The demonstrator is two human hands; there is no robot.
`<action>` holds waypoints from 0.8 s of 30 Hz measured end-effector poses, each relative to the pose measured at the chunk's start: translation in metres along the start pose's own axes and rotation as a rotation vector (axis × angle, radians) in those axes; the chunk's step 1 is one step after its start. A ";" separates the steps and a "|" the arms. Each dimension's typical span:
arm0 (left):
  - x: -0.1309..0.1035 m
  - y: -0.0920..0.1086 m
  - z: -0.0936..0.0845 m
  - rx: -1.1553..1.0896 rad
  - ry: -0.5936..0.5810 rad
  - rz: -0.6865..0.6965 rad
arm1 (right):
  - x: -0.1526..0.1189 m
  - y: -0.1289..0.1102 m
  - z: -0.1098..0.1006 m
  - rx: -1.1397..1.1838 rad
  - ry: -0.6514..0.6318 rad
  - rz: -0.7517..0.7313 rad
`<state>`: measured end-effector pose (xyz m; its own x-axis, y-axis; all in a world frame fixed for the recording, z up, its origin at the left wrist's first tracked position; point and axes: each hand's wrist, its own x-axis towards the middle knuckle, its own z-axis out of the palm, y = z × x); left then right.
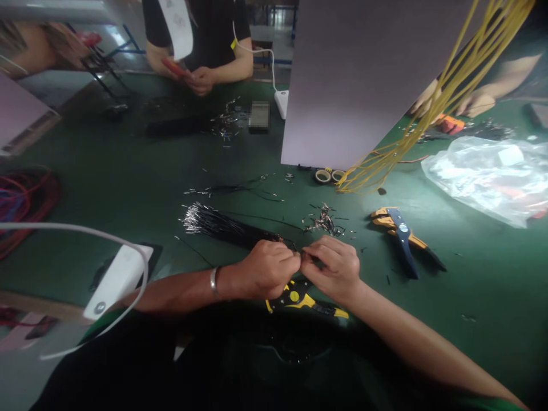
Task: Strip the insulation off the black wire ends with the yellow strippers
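Note:
My left hand (274, 265) and my right hand (334, 264) meet fingertip to fingertip over the table's near side, both closed in a pinch. A thin black wire (292, 244) shows at the fingertips; the rest of it is hidden by my fingers. Just beyond my left hand lies a thick bundle of black wires (231, 225), its bright stripped or tipped ends pointing left. Beneath my hands rests a black-and-yellow wire stripper (299, 298), partly covered by my left hand. A heap of small cut pieces (325, 221) lies beyond my right hand.
To the right lie a blue-and-orange wire stripper (398, 231) and a clear plastic bag (488, 177). Yellow wires (411, 134) hang beside a grey panel (342, 80), near tape rolls (323, 176). A white power strip (120, 279) lies left. Co-workers' hands (201, 80) work across the table.

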<state>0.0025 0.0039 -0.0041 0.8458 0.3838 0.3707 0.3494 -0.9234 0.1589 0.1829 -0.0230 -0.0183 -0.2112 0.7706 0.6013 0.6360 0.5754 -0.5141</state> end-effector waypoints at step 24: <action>0.018 -0.017 -0.018 -1.239 0.060 -0.950 | 0.009 0.011 -0.016 0.968 -0.266 0.728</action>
<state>0.0047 0.0267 0.0159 0.4890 0.8296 -0.2695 0.1633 0.2165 0.9625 0.2002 -0.0139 -0.0087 -0.2545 0.9621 -0.0980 -0.1179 -0.1315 -0.9843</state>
